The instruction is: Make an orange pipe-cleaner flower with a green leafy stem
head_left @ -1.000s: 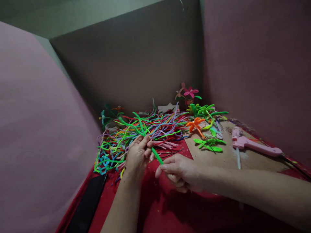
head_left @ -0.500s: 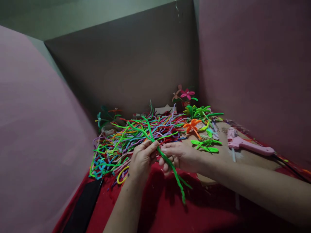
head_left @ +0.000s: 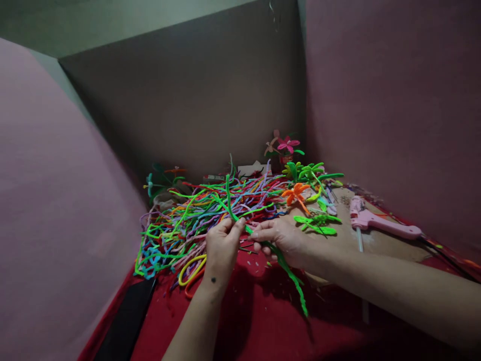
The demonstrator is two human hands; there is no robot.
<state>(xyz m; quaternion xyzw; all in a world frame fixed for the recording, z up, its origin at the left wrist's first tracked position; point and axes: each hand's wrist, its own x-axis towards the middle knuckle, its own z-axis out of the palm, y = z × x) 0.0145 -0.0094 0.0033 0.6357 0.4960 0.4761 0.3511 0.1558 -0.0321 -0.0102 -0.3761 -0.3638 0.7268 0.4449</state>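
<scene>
Green pipe cleaners (head_left: 287, 271), crossed or twisted together, run slantwise through both my hands. My left hand (head_left: 224, 245) pinches them between thumb and fingers, with loose upper ends spreading above it. Close beside it, my right hand (head_left: 280, 239) has its fingers closed round the same pipe cleaners lower down, and their tail hangs toward the red cloth (head_left: 240, 326). Behind my hands lies a big tangled pile of many-coloured pipe cleaners (head_left: 210, 210). How the strands join under my fingers is hidden.
An orange pipe-cleaner flower (head_left: 296, 194) and green leaf shapes (head_left: 319, 225) lie on a tan board (head_left: 383, 248) to the right. A pink glue gun (head_left: 387, 223) with a cord rests there. A black flat object (head_left: 126, 321) is at left. Finished flowers (head_left: 287, 145) stand behind.
My right hand has turned and moved slightly right, away from the left. The green tail has swung right, and the upper ends now stand more upright.
</scene>
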